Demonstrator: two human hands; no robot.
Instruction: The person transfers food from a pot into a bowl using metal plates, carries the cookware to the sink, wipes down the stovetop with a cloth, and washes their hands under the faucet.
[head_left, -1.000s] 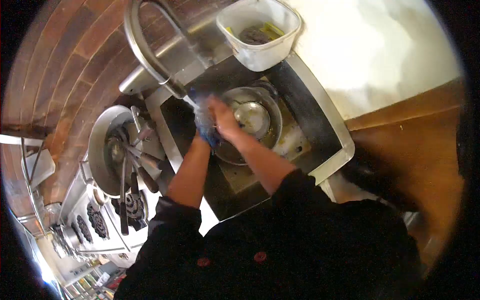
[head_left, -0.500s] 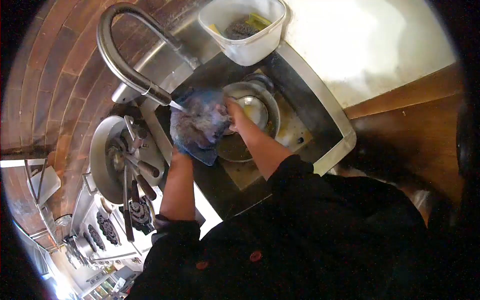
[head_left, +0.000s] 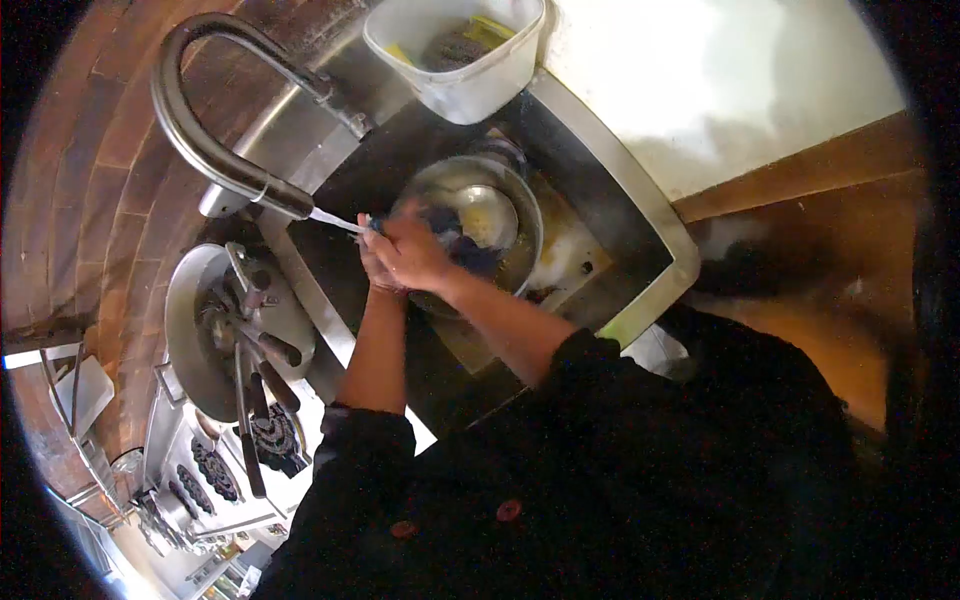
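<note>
Both my hands are close together under the running tap (head_left: 290,200), over the sink. My left hand (head_left: 374,268) is closed, pressed against my right hand (head_left: 418,258). My right hand is wrapped round a wet blue cloth (head_left: 472,252), now bunched up. A small end of it pokes out by the water stream, and a darker part hangs over the metal pot (head_left: 535,225) below. Motion blurs the fingers and the cloth. Inside the pot sits a shiny round bowl or lid (head_left: 490,212) with yellowish water or residue.
A white plastic tub (head_left: 490,85) with sponges and a scourer stands at the sink's back corner. Left of the steel sink rim (head_left: 660,200) is a large pan (head_left: 190,350) full of handled utensils, beside a stove (head_left: 215,470). A white counter (head_left: 720,90) lies to the right.
The blue cloth, spread open over both hands before, is now gathered and partly hangs toward the pot. My hands have come together, and the view has shifted slightly.
</note>
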